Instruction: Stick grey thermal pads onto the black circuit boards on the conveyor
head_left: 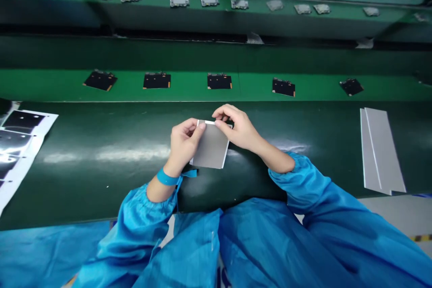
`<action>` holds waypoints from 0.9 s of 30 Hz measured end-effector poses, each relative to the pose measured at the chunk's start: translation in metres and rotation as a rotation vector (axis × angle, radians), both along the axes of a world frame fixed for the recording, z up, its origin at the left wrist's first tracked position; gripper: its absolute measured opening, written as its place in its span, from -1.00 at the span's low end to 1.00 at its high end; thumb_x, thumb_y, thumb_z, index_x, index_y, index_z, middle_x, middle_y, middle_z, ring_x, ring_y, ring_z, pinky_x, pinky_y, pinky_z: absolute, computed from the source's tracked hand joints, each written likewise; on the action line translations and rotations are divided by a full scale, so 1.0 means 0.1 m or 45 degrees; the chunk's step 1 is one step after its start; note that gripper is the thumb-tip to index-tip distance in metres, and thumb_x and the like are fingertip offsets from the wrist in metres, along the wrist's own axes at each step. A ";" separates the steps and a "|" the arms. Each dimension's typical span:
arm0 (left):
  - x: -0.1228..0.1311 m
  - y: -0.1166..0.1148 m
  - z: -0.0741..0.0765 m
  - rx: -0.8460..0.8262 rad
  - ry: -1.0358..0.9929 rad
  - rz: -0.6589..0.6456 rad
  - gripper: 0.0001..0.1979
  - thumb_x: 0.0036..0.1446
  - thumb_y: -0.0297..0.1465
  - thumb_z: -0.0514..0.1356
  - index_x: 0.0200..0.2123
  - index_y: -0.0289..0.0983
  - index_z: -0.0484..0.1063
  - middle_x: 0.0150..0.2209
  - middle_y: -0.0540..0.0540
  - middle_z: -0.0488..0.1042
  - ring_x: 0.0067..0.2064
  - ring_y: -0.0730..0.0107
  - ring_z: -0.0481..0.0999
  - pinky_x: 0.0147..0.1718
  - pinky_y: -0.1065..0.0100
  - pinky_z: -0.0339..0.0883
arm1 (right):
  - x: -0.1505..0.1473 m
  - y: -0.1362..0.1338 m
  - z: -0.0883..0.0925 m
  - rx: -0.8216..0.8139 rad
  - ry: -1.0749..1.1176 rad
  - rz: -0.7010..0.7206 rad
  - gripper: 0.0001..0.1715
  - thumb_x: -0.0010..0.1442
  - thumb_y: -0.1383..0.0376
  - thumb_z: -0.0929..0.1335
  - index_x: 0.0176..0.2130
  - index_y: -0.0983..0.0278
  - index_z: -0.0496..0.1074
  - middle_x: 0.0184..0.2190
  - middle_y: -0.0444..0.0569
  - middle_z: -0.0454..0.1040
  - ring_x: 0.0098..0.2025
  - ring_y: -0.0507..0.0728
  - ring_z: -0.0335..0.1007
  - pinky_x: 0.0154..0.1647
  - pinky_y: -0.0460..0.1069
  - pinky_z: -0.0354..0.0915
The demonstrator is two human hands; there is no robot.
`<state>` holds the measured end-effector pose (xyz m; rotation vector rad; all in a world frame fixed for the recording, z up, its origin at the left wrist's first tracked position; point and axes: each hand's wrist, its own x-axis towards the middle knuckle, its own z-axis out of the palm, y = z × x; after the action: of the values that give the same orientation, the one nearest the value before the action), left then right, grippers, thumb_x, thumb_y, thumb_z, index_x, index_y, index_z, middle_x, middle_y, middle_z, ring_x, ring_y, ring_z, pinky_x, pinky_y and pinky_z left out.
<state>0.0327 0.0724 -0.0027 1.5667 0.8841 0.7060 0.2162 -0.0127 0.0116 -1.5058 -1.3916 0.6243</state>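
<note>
A thin grey rectangular panel (pixel 209 148) with white edges is held up over the dark green bench, tilted slightly. My left hand (pixel 184 141) grips its upper left corner, thumb on the front face. At the panel's top edge, my right hand (pixel 236 128) pinches near the upper right corner, with thumb and fingertips close together. Whether a film or tab sits between those fingertips is too small to tell. A blue wrist strap (pixel 168 177) circles my left wrist.
Several black flat panels with small boards (pixel 219 81) lie along the green strip ahead. Small boards (pixel 179 2) line the raised shelf behind. White sheets with black pieces (pixel 25 144) lie at left. Stacked grey panels (pixel 384 153) rest at right, by the bench's front edge.
</note>
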 end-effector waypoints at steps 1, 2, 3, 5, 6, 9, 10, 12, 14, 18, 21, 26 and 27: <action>0.02 -0.04 0.01 0.031 0.023 -0.007 -0.63 0.15 -0.02 0.40 -0.38 -0.23 0.58 -0.46 -0.04 0.55 -0.46 0.41 0.39 -0.46 0.39 0.30 | 0.00 -0.02 0.01 0.017 -0.018 -0.005 -0.95 0.29 0.28 0.36 -0.25 0.09 0.45 -0.22 -0.02 0.56 -0.11 0.27 0.47 -0.06 0.20 0.38; 0.04 -0.08 0.01 0.060 0.040 -0.014 -0.62 0.17 -0.01 0.39 -0.38 -0.23 0.59 -0.46 -0.04 0.56 -0.46 0.40 0.40 -0.46 0.38 0.30 | -0.01 -0.04 0.02 0.024 -0.032 0.000 -0.92 0.30 0.29 0.36 -0.27 0.09 0.45 -0.24 -0.01 0.55 -0.12 0.28 0.47 -0.05 0.22 0.39; 0.05 -0.12 0.03 0.084 0.054 -0.022 -0.61 0.18 0.00 0.39 -0.38 -0.23 0.60 -0.45 -0.05 0.57 -0.45 0.39 0.40 -0.46 0.38 0.31 | -0.02 -0.06 0.03 0.026 -0.044 0.007 -0.89 0.31 0.29 0.36 -0.30 0.09 0.44 -0.26 -0.01 0.55 -0.12 0.29 0.46 -0.05 0.22 0.39; 0.07 -0.17 0.06 0.123 0.075 -0.030 -0.60 0.19 0.00 0.38 -0.39 -0.23 0.61 -0.46 -0.05 0.55 -0.44 0.39 0.40 -0.46 0.39 0.30 | -0.03 -0.09 0.04 0.026 -0.052 0.015 -0.85 0.32 0.29 0.36 -0.33 0.10 0.44 -0.27 -0.01 0.55 -0.13 0.29 0.46 -0.05 0.23 0.39; 0.08 -0.18 0.07 0.142 0.087 -0.031 -0.60 0.20 -0.01 0.37 -0.41 -0.24 0.60 -0.48 -0.04 0.53 -0.44 0.40 0.39 -0.46 0.39 0.29 | -0.03 -0.11 0.05 0.025 -0.050 0.016 -0.84 0.33 0.30 0.36 -0.33 0.10 0.45 -0.27 -0.01 0.55 -0.13 0.28 0.46 -0.05 0.24 0.39; 0.06 -0.20 0.10 0.205 0.134 -0.069 -0.63 0.25 -0.07 0.35 -0.44 -0.24 0.58 -0.52 -0.01 0.47 -0.46 0.43 0.35 -0.46 0.41 0.24 | 0.00 -0.14 0.06 0.040 -0.040 0.017 -0.86 0.30 0.31 0.38 -0.32 0.10 0.47 -0.26 0.00 0.56 -0.12 0.29 0.47 -0.07 0.24 0.39; 0.06 -0.20 0.10 0.226 0.150 -0.089 -0.64 0.26 -0.09 0.34 -0.43 -0.24 0.58 -0.51 0.00 0.47 -0.46 0.43 0.35 -0.46 0.41 0.24 | 0.01 -0.15 0.06 0.036 -0.037 0.025 -0.87 0.29 0.32 0.39 -0.32 0.09 0.48 -0.25 0.00 0.57 -0.12 0.29 0.48 -0.08 0.24 0.39; 0.04 -0.21 0.11 0.258 0.178 -0.128 -0.68 0.29 -0.13 0.32 -0.38 -0.23 0.61 -0.49 -0.01 0.51 -0.44 0.41 0.39 -0.44 0.40 0.26 | 0.04 -0.15 0.06 0.012 -0.032 0.050 -0.87 0.27 0.33 0.39 -0.32 0.09 0.47 -0.26 -0.02 0.57 -0.13 0.29 0.48 -0.10 0.24 0.39; 0.03 -0.21 0.12 0.282 0.207 -0.159 -0.70 0.31 -0.13 0.30 -0.34 -0.22 0.63 -0.46 -0.02 0.55 -0.43 0.39 0.44 -0.41 0.39 0.29 | 0.05 -0.16 0.08 -0.027 -0.027 0.075 -0.86 0.26 0.34 0.39 -0.33 0.08 0.45 -0.26 -0.04 0.57 -0.16 0.27 0.47 -0.12 0.23 0.39; 0.02 -0.22 0.13 0.324 0.245 -0.176 -0.68 0.32 -0.13 0.30 -0.36 -0.23 0.62 -0.49 -0.02 0.53 -0.45 0.39 0.42 -0.43 0.38 0.26 | 0.02 -0.19 0.09 -0.044 -0.043 0.074 -0.85 0.26 0.32 0.37 -0.36 0.10 0.40 -0.27 -0.04 0.51 -0.21 0.24 0.45 -0.12 0.22 0.40; 0.01 -0.23 0.11 0.321 0.215 -0.163 -0.65 0.32 -0.12 0.30 -0.40 -0.25 0.60 -0.51 -0.01 0.50 -0.47 0.42 0.39 -0.44 0.40 0.24 | -0.02 -0.22 0.06 0.013 -0.013 0.042 -0.86 0.25 0.32 0.37 -0.36 0.12 0.35 -0.29 -0.03 0.47 -0.23 0.23 0.41 -0.16 0.19 0.38; 0.02 -0.23 0.08 0.373 0.194 -0.211 -0.61 0.34 -0.10 0.28 -0.41 -0.27 0.59 -0.54 0.01 0.48 -0.50 0.45 0.34 -0.48 0.40 0.18 | 0.00 -0.19 0.01 -0.077 0.401 0.023 -0.85 0.27 0.19 0.41 -0.23 0.18 0.36 -0.32 -0.08 0.43 -0.37 0.08 0.26 -0.39 0.00 0.23; 0.02 -0.23 0.07 0.396 0.190 -0.226 -0.61 0.35 -0.11 0.28 -0.40 -0.27 0.60 -0.55 0.02 0.47 -0.52 0.47 0.32 -0.48 0.40 0.17 | 0.02 -0.18 0.02 -0.100 0.437 0.070 -0.81 0.25 0.19 0.42 -0.18 0.19 0.37 -0.29 -0.08 0.46 -0.37 0.05 0.25 -0.40 -0.02 0.21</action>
<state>0.0347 0.0493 0.0043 1.9695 0.7563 0.6260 0.2183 -0.0304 0.0138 -1.3486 -1.1573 0.9338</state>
